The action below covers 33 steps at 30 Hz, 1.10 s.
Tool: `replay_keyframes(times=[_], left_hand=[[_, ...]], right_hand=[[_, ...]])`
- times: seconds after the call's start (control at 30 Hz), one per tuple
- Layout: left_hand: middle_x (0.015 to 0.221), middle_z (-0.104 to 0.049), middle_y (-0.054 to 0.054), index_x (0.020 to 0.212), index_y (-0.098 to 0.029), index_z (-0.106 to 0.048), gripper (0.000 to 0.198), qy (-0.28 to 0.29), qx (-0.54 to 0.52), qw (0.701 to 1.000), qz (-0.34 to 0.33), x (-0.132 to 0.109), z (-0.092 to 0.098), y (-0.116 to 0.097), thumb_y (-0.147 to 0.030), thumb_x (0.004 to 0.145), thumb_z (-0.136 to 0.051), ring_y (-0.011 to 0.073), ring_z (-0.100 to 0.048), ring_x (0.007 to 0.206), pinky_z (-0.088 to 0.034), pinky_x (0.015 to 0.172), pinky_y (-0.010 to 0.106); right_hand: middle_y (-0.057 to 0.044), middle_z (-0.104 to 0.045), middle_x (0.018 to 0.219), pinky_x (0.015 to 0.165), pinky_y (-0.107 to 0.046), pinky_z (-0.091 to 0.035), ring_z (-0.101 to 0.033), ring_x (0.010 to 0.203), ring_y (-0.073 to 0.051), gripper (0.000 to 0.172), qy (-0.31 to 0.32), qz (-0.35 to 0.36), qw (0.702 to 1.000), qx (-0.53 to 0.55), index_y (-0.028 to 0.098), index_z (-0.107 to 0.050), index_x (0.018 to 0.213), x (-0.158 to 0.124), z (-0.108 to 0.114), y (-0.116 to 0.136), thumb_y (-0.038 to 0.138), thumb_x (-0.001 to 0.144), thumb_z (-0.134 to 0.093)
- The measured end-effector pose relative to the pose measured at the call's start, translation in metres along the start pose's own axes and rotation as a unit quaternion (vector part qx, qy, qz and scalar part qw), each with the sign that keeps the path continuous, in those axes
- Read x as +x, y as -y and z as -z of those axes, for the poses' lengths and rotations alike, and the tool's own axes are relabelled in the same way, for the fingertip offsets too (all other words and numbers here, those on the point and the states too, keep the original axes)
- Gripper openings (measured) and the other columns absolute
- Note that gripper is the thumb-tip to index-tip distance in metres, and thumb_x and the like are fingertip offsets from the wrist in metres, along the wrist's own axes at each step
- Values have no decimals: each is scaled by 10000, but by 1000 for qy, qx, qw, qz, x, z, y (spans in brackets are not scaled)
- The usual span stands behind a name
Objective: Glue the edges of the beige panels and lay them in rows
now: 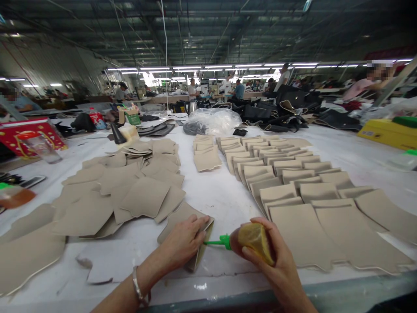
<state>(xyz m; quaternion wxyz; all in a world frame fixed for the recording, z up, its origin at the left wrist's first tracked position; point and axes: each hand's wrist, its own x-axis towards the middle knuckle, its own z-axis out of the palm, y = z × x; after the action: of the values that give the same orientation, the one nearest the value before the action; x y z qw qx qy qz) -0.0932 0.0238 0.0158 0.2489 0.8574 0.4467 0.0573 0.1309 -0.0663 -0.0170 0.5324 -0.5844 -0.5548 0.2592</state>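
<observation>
My left hand [187,239] presses on a beige leather-like piece [174,219] at the table's front, its fingers along a turned-up right edge. Closed around an amber glue bottle [256,241], my right hand [276,261] tips it sideways. The bottle's green nozzle [216,242] points left, its tip at the folded edge of the piece, close to my left thumb. A loose pile of similar beige pieces [143,195] lies to the left. On the right, more beige pieces [293,217] overlap in long rows, and a shorter row [206,159] sits between.
A second amber bottle [16,196] with a green cap lies at the left edge, near a phone [34,181] and a clear cup [41,148]. Clear plastic [215,119] and dark bags [270,111] stand at the back. A yellow box [389,134] is at right. People work farther off.
</observation>
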Motion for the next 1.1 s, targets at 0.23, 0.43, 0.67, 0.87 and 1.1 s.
replay_keyframes(times=[0.23, 0.43, 0.67, 0.87, 1.1], left_hand=[[1077, -599, 47, 1322, -283, -479, 434, 7, 0, 1000, 1, 0, 1, -1, -294, 917, -323, 205, -593, 976, -426, 868, 312], [1025, -600, 38, 1308, -301, -488, 424, 3, 0, 1000, -2, 1, 2, -1, -279, 915, -327, 200, -598, 943, -429, 825, 302], [1023, -606, 39, 1294, -288, -499, 418, 7, 0, 1000, -3, 1, 4, -2, -274, 911, -332, 202, -600, 937, -430, 832, 306], [1075, -605, 36, 1301, -286, -493, 426, 3, -9, 1000, -5, 1, 2, 0, -267, 905, -340, 206, -597, 977, -430, 865, 316], [1113, -610, 47, 1313, -247, -493, 443, -1, -16, 1000, 3, 1, 3, -1, -260, 898, -341, 222, -594, 1006, -434, 897, 347]], right_hand=[[-39, -551, 1047, 828, -327, -459, -557, 942, -245, 490, -62, 27, 998, -14, 239, -470, 1162, 18, 1, 4, 435, 784, -712], [-25, -544, 1061, 839, -302, -446, -544, 962, -229, 479, -69, 45, 996, -27, 255, -469, 1168, 18, 1, 1, 434, 793, -707], [-29, -570, 981, 782, -333, -476, -566, 872, -242, 505, -35, -29, 998, 31, 241, -463, 1172, 12, 1, 3, 469, 786, -695], [-41, -526, 1043, 841, -378, -435, -539, 919, -259, 508, -73, -16, 997, 16, 242, -472, 1154, 14, -1, 4, 473, 767, -706], [-14, -558, 1065, 857, -310, -401, -543, 954, -240, 507, -43, -59, 997, 33, 259, -481, 1152, -15, -10, 16, 492, 759, -700]])
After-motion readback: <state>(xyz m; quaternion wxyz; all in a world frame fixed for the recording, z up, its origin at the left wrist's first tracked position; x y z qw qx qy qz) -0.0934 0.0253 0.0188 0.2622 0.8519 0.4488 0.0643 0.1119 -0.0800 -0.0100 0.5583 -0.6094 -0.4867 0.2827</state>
